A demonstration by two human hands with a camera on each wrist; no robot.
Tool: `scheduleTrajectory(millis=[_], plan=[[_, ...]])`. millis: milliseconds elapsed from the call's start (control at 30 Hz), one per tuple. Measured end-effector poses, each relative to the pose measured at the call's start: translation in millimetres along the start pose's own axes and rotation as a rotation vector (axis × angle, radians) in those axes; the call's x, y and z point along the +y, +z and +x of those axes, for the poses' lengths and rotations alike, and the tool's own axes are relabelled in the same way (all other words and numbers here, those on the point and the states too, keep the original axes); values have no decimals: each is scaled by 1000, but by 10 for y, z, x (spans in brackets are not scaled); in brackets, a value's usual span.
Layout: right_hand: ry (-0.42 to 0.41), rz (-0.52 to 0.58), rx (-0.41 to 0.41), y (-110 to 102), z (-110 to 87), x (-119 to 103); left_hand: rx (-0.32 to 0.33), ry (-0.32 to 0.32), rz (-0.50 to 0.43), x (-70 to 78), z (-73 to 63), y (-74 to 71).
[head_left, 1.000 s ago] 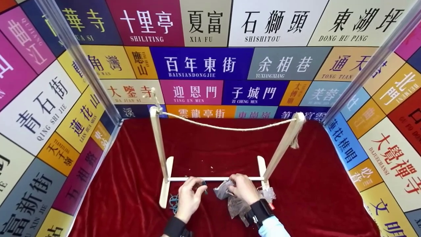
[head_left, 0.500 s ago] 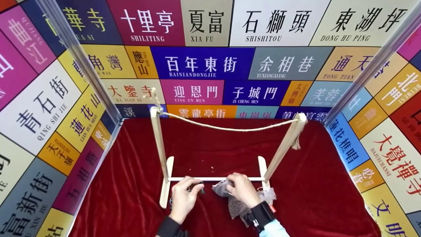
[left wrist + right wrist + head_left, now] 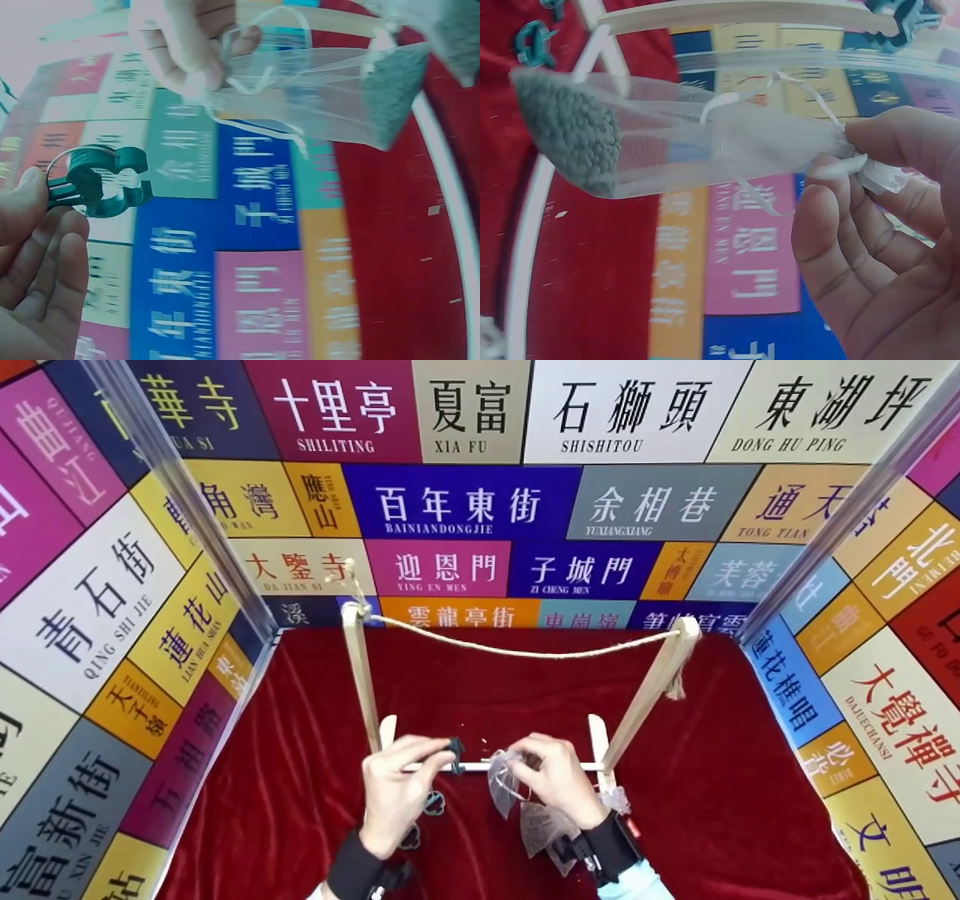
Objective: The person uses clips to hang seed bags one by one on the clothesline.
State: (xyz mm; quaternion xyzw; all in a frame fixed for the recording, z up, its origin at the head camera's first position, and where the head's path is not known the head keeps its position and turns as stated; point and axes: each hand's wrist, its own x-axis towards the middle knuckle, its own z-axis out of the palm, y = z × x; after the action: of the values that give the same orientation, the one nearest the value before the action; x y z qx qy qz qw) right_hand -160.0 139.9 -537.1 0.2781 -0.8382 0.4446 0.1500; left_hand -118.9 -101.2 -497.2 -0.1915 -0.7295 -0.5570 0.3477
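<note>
My left hand (image 3: 397, 787) pinches a dark green plastic clip (image 3: 101, 180) by its handle end; the clip's jaws point toward the right hand. My right hand (image 3: 555, 780) pinches the gathered neck of a sheer white drawstring bag (image 3: 705, 142). Grey-green granules (image 3: 570, 135) fill the bag's bottom, and its white strings hang loose. Both hands are near the low crossbar of a wooden stand (image 3: 362, 682), clip and bag apart. A slack rope (image 3: 525, 655) runs between the two post tops.
More clips (image 3: 433, 802) lie on the red cloth (image 3: 480, 847) by the left forearm. Another sheer bag (image 3: 544, 829) lies beneath the right wrist. Small pale crumbs dot the cloth behind the crossbar. Printed panels (image 3: 461, 502) enclose the back and sides.
Both hands have risen, the left one also shifting left with its clip. The bag has come up off the cloth and now hangs from the right hand. Clips beneath the left hand have become visible.
</note>
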Motion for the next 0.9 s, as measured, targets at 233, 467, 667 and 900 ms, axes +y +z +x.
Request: scheduleTrajectory(millis=[233,467,667,900], plan=[[1,68,21,-146,226,-190,23,121,-52,320,444,-68],[3,150,6,-266,424,-363,35,179,-54,555,798,-93],[20,294,7,-312,552,-491,59,205,-53,627,995,-84],[28,458,27,-347,692,-626,97,227,-68,637,1166,-32]])
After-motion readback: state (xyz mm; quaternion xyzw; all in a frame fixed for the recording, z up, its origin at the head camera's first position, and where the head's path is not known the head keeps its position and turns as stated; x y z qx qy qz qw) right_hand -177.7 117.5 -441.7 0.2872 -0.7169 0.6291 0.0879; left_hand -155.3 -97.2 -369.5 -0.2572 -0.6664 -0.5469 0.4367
